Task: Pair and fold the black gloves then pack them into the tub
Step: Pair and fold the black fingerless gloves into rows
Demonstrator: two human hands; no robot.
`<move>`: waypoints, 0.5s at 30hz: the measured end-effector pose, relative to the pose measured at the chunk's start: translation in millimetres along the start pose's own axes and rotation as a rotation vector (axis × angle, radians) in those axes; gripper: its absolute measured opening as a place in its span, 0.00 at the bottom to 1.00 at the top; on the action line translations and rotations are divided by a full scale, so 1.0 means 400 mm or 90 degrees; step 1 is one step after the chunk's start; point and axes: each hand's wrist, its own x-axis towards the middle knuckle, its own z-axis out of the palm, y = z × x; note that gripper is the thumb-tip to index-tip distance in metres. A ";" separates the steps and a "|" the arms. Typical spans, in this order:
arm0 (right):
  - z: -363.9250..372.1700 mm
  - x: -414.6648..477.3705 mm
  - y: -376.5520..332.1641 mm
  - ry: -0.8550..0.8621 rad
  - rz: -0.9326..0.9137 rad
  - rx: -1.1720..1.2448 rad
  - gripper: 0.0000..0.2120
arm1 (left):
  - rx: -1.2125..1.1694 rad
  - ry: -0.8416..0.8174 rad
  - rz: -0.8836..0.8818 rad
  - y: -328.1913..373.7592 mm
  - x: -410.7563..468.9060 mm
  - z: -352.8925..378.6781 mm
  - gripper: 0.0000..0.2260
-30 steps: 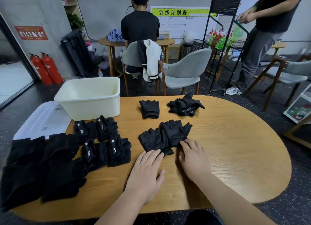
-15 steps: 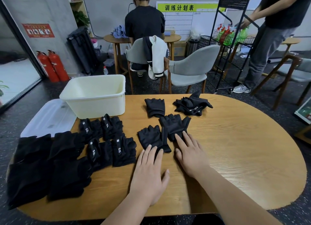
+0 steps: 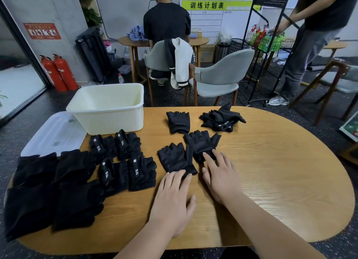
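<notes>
With each grip flat and unclenched, the left hand (image 3: 172, 196) touches the left glove (image 3: 174, 158) and the right hand (image 3: 220, 179) touches the right glove (image 3: 201, 142), both lying just ahead.

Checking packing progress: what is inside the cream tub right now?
Nothing shows inside the tub: only its bare far and side inner walls are visible. Its front wall hides the near part of the floor, so anything lying low there cannot be seen.

Matt black cloth is seen on the gloves (image 3: 175, 159); the table (image 3: 271, 171) is shown in grained wood with a soft sheen, the tub (image 3: 108, 121) in smooth cream plastic, the lid (image 3: 52, 134) in frosted plastic.
</notes>
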 end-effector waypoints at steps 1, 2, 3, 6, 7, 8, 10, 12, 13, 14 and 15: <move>-0.006 0.006 -0.003 0.016 -0.003 0.004 0.27 | -0.004 -0.003 -0.001 0.000 0.001 0.000 0.29; -0.011 0.016 -0.008 0.029 -0.008 0.008 0.26 | -0.008 -0.005 -0.004 -0.001 0.001 0.001 0.29; -0.018 0.030 -0.012 0.038 -0.016 0.010 0.25 | -0.009 -0.006 -0.006 -0.001 0.001 0.002 0.29; -0.042 0.089 -0.028 0.039 -0.064 0.018 0.25 | -0.008 -0.007 -0.009 -0.003 0.001 0.006 0.29; -0.048 0.114 -0.033 0.026 -0.083 0.019 0.25 | -0.009 -0.008 -0.009 -0.003 0.001 0.006 0.29; -0.055 0.140 -0.038 0.007 -0.098 0.020 0.24 | -0.008 -0.010 -0.007 -0.004 0.001 0.006 0.29; -0.068 0.193 -0.051 -0.044 -0.111 0.029 0.25 | -0.013 -0.012 -0.003 -0.003 0.002 0.003 0.30; -0.073 0.241 -0.065 -0.093 -0.111 0.031 0.26 | -0.019 -0.011 -0.005 -0.004 0.003 0.003 0.29; -0.074 0.260 -0.073 -0.114 -0.112 0.031 0.27 | -0.018 -0.009 -0.004 -0.004 0.004 0.004 0.29; -0.074 0.277 -0.080 -0.132 -0.113 0.031 0.27 | -0.018 -0.008 -0.002 -0.005 0.004 0.004 0.28; -0.072 0.293 -0.088 -0.145 -0.115 0.029 0.28 | -0.019 -0.009 -0.001 -0.007 0.006 0.006 0.28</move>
